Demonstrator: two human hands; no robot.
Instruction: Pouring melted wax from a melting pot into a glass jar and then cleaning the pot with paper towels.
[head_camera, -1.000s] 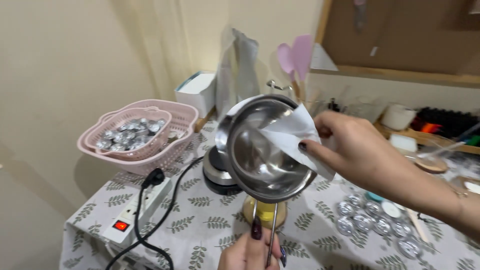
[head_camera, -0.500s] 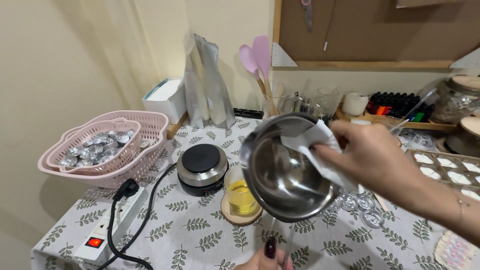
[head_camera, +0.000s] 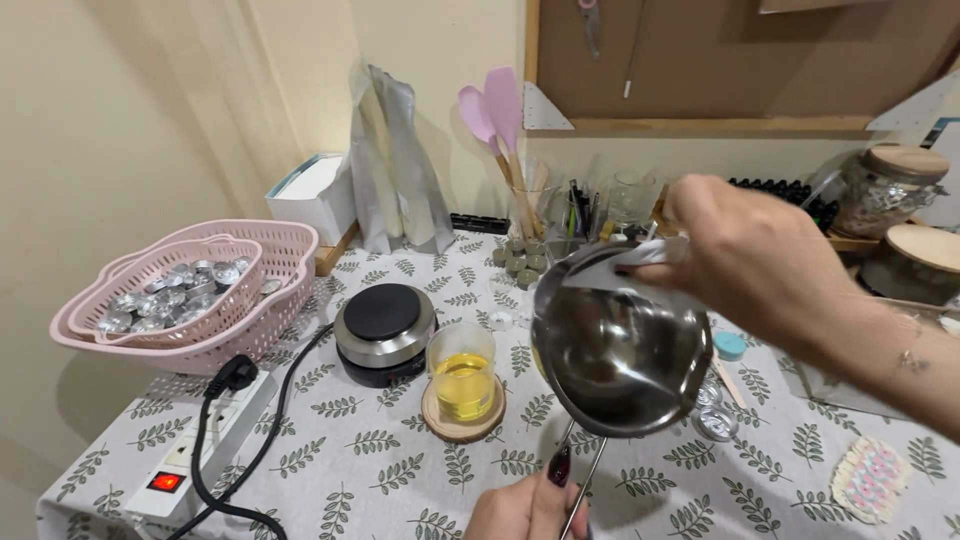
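Taking the small black hot plate (head_camera: 384, 333) as the mark: far left of it sit pink baskets (head_camera: 190, 300) of silvery cups. Just right of it, a glass of yellow liquid (head_camera: 462, 378) stands on a wooden coaster. Further right, the left hand (head_camera: 527, 508) grips the handle of a tilted steel pot (head_camera: 620, 350). The right hand (head_camera: 755, 265) presses a white tissue (head_camera: 625, 268), seemingly against the pot's upper rim.
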